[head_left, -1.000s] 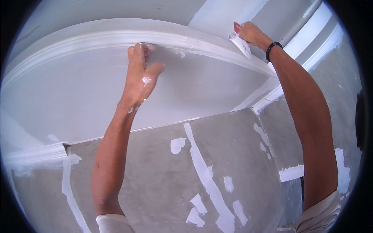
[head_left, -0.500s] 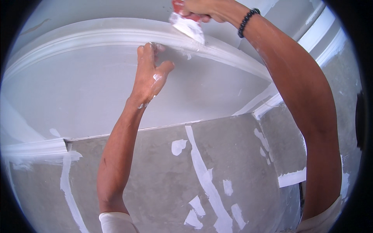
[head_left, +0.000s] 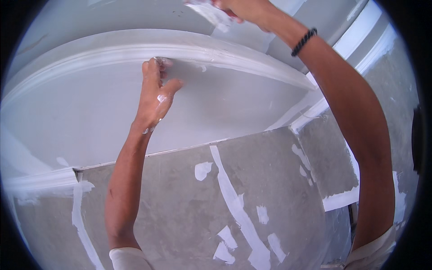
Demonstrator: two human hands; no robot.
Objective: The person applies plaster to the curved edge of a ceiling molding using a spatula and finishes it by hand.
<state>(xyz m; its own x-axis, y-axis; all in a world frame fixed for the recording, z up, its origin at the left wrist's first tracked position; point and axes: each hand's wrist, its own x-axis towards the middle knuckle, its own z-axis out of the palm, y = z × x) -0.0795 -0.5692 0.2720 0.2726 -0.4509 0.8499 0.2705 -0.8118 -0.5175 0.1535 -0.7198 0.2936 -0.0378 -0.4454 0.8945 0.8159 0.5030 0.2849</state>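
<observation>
A long curved white moulding [head_left: 108, 55] crosses the upper part of the view, above a pale grey panel [head_left: 81, 112]. My left hand [head_left: 155, 99], dabbed with white paste, has its fingers bent onto the moulding’s lower edge, thumb held apart; its fingertips are partly hidden. Above the moulding, near the top edge, my right hand [head_left: 245, 13] grips a putty knife [head_left: 209, 13] with a red part and a blade coated in white paste. The knife is blurred and partly out of view. A dark bead bracelet circles the right wrist.
Below the panel is a mottled grey wall [head_left: 171, 202] with white patches and strips. A short straight white moulding [head_left: 40, 179] ends at the left. Further white bands [head_left: 355, 31] run along the upper right, where surfaces meet at a corner.
My right hand has swept left with the knife from the moulding’s right part, then risen slightly above it. My left hand remains on the moulding, and the view has shifted slightly.
</observation>
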